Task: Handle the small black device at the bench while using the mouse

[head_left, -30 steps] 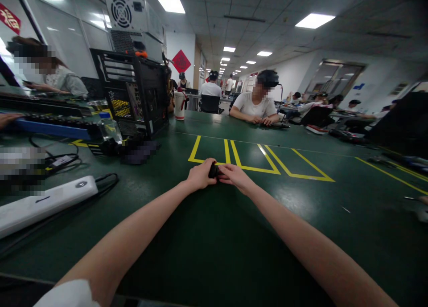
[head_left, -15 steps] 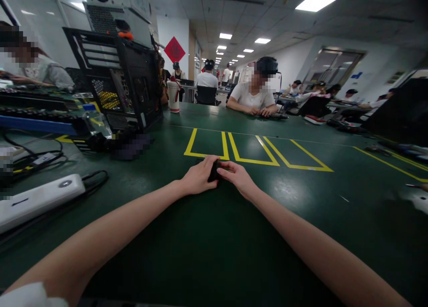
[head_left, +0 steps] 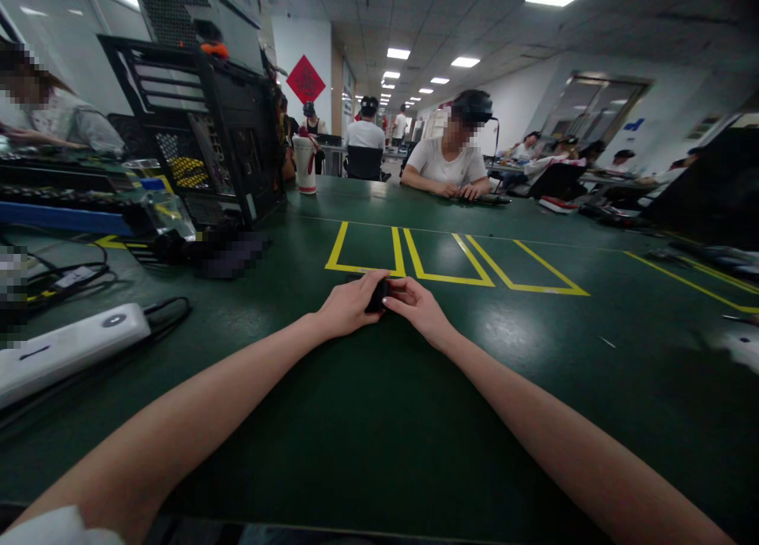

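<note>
A small black object (head_left: 377,296) rests between my two hands at the middle of the green table (head_left: 368,434); its kind is too dark and covered to make out. My left hand (head_left: 351,304) is closed around it from the left, thumb on the near side and fingers over the top. From the right, my right hand (head_left: 418,306) pinches at its right end with thumb and fingertips. Just beyond my hands, yellow tape (head_left: 456,278) marks several outlined areas on the tabletop.
On the left stand a black computer case (head_left: 237,134), a white power strip (head_left: 77,351) with cables and a clear bottle (head_left: 169,209). A white cup (head_left: 306,165) is at the back. Across the table sits a person (head_left: 447,161) in a white shirt.
The whole view has tilted slightly, so the table and background sit a little higher. Both hands keep their hold, and a bit more of the black object shows between them.
</note>
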Action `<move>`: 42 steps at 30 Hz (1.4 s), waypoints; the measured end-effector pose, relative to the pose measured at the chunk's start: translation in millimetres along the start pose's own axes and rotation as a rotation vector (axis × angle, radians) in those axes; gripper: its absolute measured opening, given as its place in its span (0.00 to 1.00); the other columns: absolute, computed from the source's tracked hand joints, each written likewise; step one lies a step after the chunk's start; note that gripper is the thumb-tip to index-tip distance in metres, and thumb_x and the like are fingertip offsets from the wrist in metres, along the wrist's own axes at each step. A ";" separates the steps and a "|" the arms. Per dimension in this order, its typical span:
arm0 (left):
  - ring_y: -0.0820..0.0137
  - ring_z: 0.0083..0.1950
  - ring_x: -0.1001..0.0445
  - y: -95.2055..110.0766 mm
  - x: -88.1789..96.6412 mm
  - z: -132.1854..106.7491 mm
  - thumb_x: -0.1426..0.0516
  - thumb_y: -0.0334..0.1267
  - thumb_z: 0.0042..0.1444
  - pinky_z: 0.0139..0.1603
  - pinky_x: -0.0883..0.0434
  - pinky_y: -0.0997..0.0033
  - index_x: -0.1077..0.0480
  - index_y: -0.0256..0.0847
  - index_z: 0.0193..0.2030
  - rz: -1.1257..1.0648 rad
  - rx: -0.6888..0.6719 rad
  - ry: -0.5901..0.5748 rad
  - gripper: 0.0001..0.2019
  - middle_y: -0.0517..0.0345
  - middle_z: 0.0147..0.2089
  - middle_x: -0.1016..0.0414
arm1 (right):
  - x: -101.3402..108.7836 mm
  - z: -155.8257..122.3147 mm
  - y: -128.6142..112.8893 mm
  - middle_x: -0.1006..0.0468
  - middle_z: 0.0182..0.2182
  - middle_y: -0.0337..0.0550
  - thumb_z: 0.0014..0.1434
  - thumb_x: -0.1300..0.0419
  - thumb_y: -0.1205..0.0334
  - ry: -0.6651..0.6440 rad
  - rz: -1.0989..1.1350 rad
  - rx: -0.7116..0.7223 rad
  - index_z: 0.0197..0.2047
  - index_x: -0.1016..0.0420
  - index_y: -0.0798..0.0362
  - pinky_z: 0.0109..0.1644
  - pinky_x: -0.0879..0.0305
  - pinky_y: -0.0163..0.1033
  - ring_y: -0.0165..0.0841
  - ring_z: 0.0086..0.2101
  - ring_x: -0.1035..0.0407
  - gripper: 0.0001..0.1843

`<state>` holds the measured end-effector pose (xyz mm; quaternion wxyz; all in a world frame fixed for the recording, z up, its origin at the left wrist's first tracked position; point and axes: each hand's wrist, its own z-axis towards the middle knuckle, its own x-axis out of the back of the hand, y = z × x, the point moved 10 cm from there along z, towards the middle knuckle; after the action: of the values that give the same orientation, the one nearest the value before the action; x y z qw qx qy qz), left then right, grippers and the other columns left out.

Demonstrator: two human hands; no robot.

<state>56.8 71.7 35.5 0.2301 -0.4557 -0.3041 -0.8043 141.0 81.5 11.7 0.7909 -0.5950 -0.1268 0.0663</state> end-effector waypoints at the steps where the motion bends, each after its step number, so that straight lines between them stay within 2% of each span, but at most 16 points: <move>1: 0.61 0.49 0.32 0.2 0.9 0.0 0.45 0.38 0.48 0.44 0.32 0.60 0.57 0.45 0.58 -0.005 0.001 0.006 0.32 0.51 0.55 0.40 | -0.3 0.0 -0.2 0.29 0.42 0.41 0.47 0.39 0.61 0.000 -0.002 0.003 0.40 0.34 0.51 0.53 0.39 0.43 0.32 0.44 0.33 0.16; 8: 0.59 0.54 0.37 -0.7 11.8 -1.4 0.42 0.40 0.44 0.43 0.30 0.60 0.53 0.48 0.56 -0.076 0.003 0.102 0.33 0.53 0.60 0.49 | -2.4 -0.1 -1.6 0.30 0.43 0.41 0.47 0.39 0.60 -0.008 -0.027 0.002 0.41 0.35 0.51 0.52 0.38 0.44 0.33 0.44 0.34 0.17; 15: 0.63 0.55 0.39 8.1 17.0 -5.7 0.42 0.39 0.46 0.46 0.31 0.62 0.49 0.47 0.54 -0.140 -0.098 0.094 0.29 0.55 0.57 0.45 | -3.4 -1.0 -1.5 0.30 0.42 0.41 0.47 0.40 0.61 -0.019 -0.004 -0.010 0.41 0.35 0.50 0.51 0.37 0.45 0.34 0.44 0.34 0.16; 20: 0.64 0.54 0.37 4.6 16.8 -3.9 0.42 0.38 0.45 0.48 0.32 0.62 0.49 0.46 0.54 -0.144 -0.070 0.099 0.29 0.56 0.55 0.41 | -4.2 -1.2 -4.5 0.31 0.45 0.42 0.48 0.40 0.62 -0.025 -0.004 -0.005 0.45 0.35 0.49 0.52 0.38 0.44 0.33 0.45 0.34 0.19; 26: 0.64 0.51 0.35 1.4 17.0 -0.8 0.41 0.37 0.44 0.46 0.32 0.63 0.47 0.45 0.52 -0.132 -0.035 0.110 0.28 0.57 0.52 0.39 | -5.8 -0.5 -5.6 0.31 0.43 0.40 0.46 0.39 0.64 -0.053 0.040 0.030 0.42 0.35 0.49 0.52 0.39 0.44 0.32 0.45 0.34 0.18; 31: 0.64 0.49 0.34 3.0 17.1 -0.9 0.41 0.37 0.43 0.45 0.32 0.63 0.47 0.45 0.52 -0.138 -0.044 0.106 0.28 0.57 0.51 0.38 | 0.2 5.5 0.1 0.30 0.38 0.39 0.47 0.40 0.60 0.016 0.071 0.018 0.37 0.33 0.50 0.52 0.39 0.44 0.30 0.42 0.34 0.12; 34: 0.64 0.49 0.34 3.6 17.3 -0.9 0.41 0.37 0.43 0.44 0.32 0.63 0.46 0.46 0.51 -0.146 -0.054 0.107 0.27 0.57 0.50 0.38 | 0.4 7.2 2.1 0.30 0.37 0.39 0.47 0.39 0.60 0.025 0.054 -0.004 0.38 0.34 0.50 0.51 0.38 0.45 0.31 0.42 0.33 0.14; 38: 0.64 0.49 0.34 2.7 17.6 -0.8 0.41 0.37 0.43 0.43 0.32 0.63 0.47 0.45 0.51 -0.142 -0.058 0.109 0.28 0.56 0.50 0.38 | -1.7 5.4 1.1 0.30 0.41 0.43 0.50 0.41 0.60 -0.011 -0.046 -0.034 0.45 0.35 0.51 0.50 0.37 0.47 0.33 0.42 0.32 0.17; 42: 0.64 0.49 0.34 2.2 17.8 -1.1 0.41 0.37 0.43 0.42 0.31 0.64 0.47 0.46 0.52 -0.145 -0.060 0.104 0.28 0.56 0.50 0.39 | -8.2 1.4 -4.8 0.32 0.44 0.41 0.48 0.40 0.63 -0.106 -0.067 0.007 0.43 0.35 0.49 0.51 0.36 0.47 0.34 0.43 0.32 0.17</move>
<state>49.1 67.7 51.2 0.1729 -0.3968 -0.2997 -0.8502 132.6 79.4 15.6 0.7869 -0.5835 -0.1879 0.0714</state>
